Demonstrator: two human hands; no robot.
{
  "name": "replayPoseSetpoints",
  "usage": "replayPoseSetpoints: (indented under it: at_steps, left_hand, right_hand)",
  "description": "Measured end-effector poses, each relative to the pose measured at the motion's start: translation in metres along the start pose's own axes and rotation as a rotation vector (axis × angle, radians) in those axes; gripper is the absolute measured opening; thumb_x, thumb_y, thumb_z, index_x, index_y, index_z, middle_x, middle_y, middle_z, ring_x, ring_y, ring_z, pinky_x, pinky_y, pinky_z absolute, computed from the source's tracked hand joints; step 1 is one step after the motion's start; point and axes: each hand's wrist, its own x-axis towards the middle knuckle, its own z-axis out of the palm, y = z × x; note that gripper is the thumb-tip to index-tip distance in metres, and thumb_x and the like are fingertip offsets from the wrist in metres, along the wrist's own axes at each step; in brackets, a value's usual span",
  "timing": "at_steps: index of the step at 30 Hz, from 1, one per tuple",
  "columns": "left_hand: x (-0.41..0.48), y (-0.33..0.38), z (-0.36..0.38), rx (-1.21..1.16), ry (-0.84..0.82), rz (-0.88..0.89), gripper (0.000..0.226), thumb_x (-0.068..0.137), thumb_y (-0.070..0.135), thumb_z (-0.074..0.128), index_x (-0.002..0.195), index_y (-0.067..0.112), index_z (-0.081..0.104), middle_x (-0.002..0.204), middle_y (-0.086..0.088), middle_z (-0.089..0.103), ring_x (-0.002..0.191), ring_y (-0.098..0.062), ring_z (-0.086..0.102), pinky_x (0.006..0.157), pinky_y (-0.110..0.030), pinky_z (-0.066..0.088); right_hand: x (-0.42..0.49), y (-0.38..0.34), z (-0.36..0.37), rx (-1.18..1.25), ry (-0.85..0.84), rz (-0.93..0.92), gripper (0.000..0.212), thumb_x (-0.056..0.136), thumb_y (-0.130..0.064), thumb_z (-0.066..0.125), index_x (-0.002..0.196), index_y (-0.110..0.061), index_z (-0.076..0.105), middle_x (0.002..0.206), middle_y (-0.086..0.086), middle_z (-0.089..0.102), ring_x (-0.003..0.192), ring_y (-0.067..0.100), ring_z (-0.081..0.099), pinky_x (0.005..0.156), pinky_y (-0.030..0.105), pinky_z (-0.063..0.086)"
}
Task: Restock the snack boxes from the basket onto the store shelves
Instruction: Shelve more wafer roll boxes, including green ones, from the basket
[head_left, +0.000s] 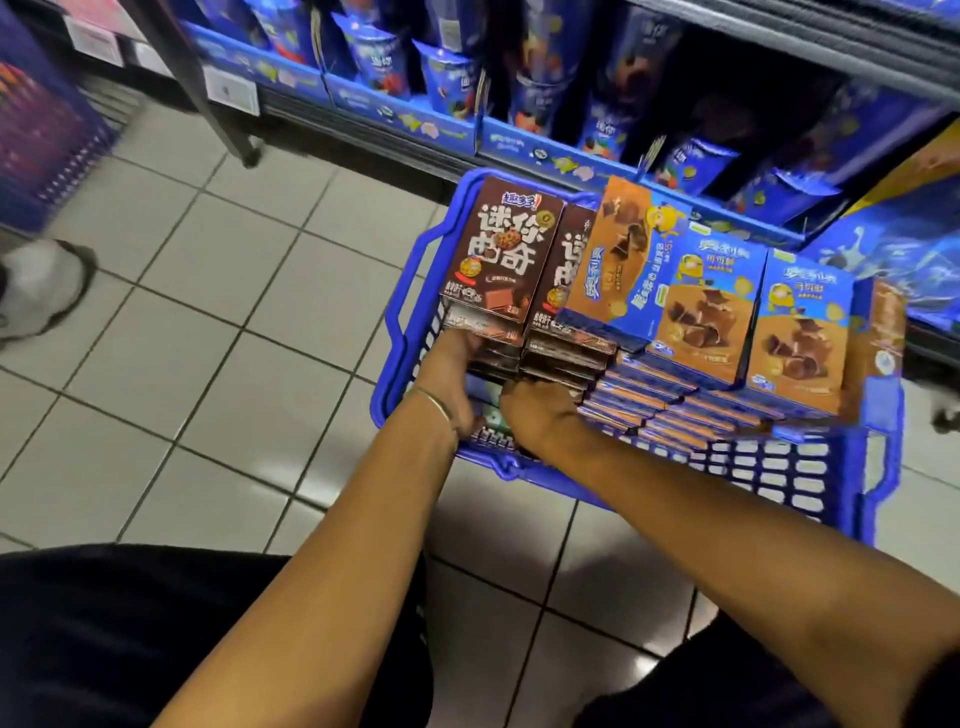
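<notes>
Frankly, the risk I see is the brown snack boxes (498, 249) toppling: they stand stacked high in the near-left corner of the basket (400, 312), and both hands are working at the bottom of the piles, so in my judgement a pull on a low box could tip the upper ones over the rim onto the floor (208, 338). Just right of the right hand (540, 415) the blue-and-orange boxes (701, 317) are piled about as high, with one tilted box (618, 249) lying loose on top that could slide if the basket is jolted. The left hand (447, 374) lies against the left side of the brown stack and the right hand meets its lower boxes from the front. The fingertips of both are hidden, so I cannot tell whether either has closed on a box. The shelves (519, 140) lie beyond the hands, past the basket's far rim
</notes>
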Motion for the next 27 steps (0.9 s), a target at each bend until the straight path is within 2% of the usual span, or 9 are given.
replayPoseSetpoints:
  at_steps: [5, 9, 12, 14, 17, 19, 22, 24, 27]
  left_hand:
    - [-0.004, 0.006, 0.004, -0.122, -0.061, -0.016, 0.033, 0.101, 0.026, 0.043, 0.115, 0.010, 0.069, 0.124, -0.014, 0.069, 0.113, -0.032, 0.063, 0.113, -0.044, 0.044]
    - [-0.025, 0.017, 0.001, -0.190, -0.068, -0.069, 0.043, 0.101, 0.023, 0.040, 0.107, 0.002, 0.077, 0.103, -0.013, 0.071, 0.091, -0.029, 0.069, 0.093, -0.037, 0.058]
    - [-0.068, 0.035, -0.003, -0.243, -0.052, -0.058, 0.049, 0.105, 0.022, 0.040, 0.144, 0.002, 0.061, 0.131, -0.018, 0.066, 0.117, -0.036, 0.063, 0.110, -0.044, 0.049]
    - [-0.105, 0.050, -0.006, -0.267, -0.046, -0.036, 0.048, 0.106, 0.022, 0.040, 0.145, 0.002, 0.060, 0.141, -0.020, 0.064, 0.123, -0.039, 0.063, 0.113, -0.049, 0.049]
    - [-0.170, 0.076, -0.015, -0.268, 0.017, -0.033, 0.043, 0.109, 0.036, 0.040, 0.127, 0.011, 0.070, 0.114, -0.012, 0.072, 0.096, -0.031, 0.069, 0.086, -0.039, 0.057]
    - [-0.221, 0.097, -0.019, -0.267, -0.039, -0.045, 0.050, 0.110, 0.047, 0.037, 0.127, 0.013, 0.070, 0.111, -0.007, 0.078, 0.085, -0.027, 0.074, 0.078, -0.035, 0.059]
    - [-0.303, 0.130, -0.019, -0.243, -0.128, -0.022, 0.050, 0.109, 0.053, 0.039, 0.108, 0.016, 0.072, 0.079, 0.001, 0.080, 0.052, -0.014, 0.073, 0.044, -0.021, 0.054]
    - [-0.355, 0.157, -0.018, -0.285, -0.239, 0.005, 0.057, 0.109, 0.058, 0.035, 0.124, 0.017, 0.072, 0.080, -0.004, 0.081, 0.064, -0.016, 0.077, 0.054, -0.025, 0.060]
    - [-0.423, 0.197, -0.020, -0.363, -0.435, 0.057, 0.079, 0.107, 0.068, 0.023, 0.118, 0.015, 0.081, 0.111, -0.011, 0.079, 0.098, -0.025, 0.077, 0.094, -0.040, 0.060]
  right_hand:
    - [0.004, 0.004, 0.003, 0.043, 0.002, 0.025, 0.034, 0.094, -0.013, 0.057, 0.128, -0.006, 0.058, 0.126, 0.012, 0.068, 0.114, 0.036, 0.066, 0.088, 0.041, 0.053]
    - [-0.028, 0.016, -0.020, 0.157, 0.066, 0.059, 0.047, 0.079, -0.030, 0.072, 0.120, -0.012, 0.058, 0.112, 0.012, 0.070, 0.099, 0.036, 0.070, 0.074, 0.038, 0.053]
    - [-0.069, 0.025, -0.064, 0.253, 0.041, 0.110, 0.061, 0.072, -0.044, 0.074, 0.122, -0.014, 0.054, 0.112, 0.011, 0.068, 0.097, 0.036, 0.069, 0.070, 0.037, 0.051]
    - [-0.103, 0.027, -0.103, 0.300, 0.045, 0.124, 0.070, 0.071, -0.048, 0.073, 0.128, -0.015, 0.051, 0.120, 0.010, 0.064, 0.104, 0.036, 0.067, 0.074, 0.040, 0.053]
    - [-0.162, 0.030, -0.173, 0.377, 0.071, 0.152, 0.072, 0.070, -0.054, 0.072, 0.129, -0.018, 0.051, 0.124, 0.006, 0.062, 0.111, 0.032, 0.062, 0.077, 0.039, 0.053]
    - [-0.204, 0.031, -0.227, 0.499, 0.106, 0.181, 0.068, 0.068, -0.057, 0.070, 0.126, -0.025, 0.055, 0.117, 0.003, 0.067, 0.106, 0.030, 0.065, 0.077, 0.036, 0.053]
    - [-0.266, 0.035, -0.313, 0.834, 0.126, 0.242, 0.046, 0.071, -0.050, 0.072, 0.113, -0.033, 0.066, 0.098, 0.000, 0.074, 0.091, 0.027, 0.070, 0.073, 0.035, 0.055]
    - [-0.301, 0.038, -0.367, 1.204, 0.131, 0.237, 0.015, 0.080, -0.030, 0.079, 0.093, -0.027, 0.073, 0.082, -0.001, 0.072, 0.079, 0.020, 0.068, 0.075, 0.036, 0.053]
    - [-0.349, 0.041, -0.446, 1.519, 0.088, 0.158, 0.024, 0.089, -0.011, 0.072, 0.082, -0.034, 0.077, 0.080, -0.010, 0.069, 0.069, -0.002, 0.062, 0.065, 0.017, 0.050]
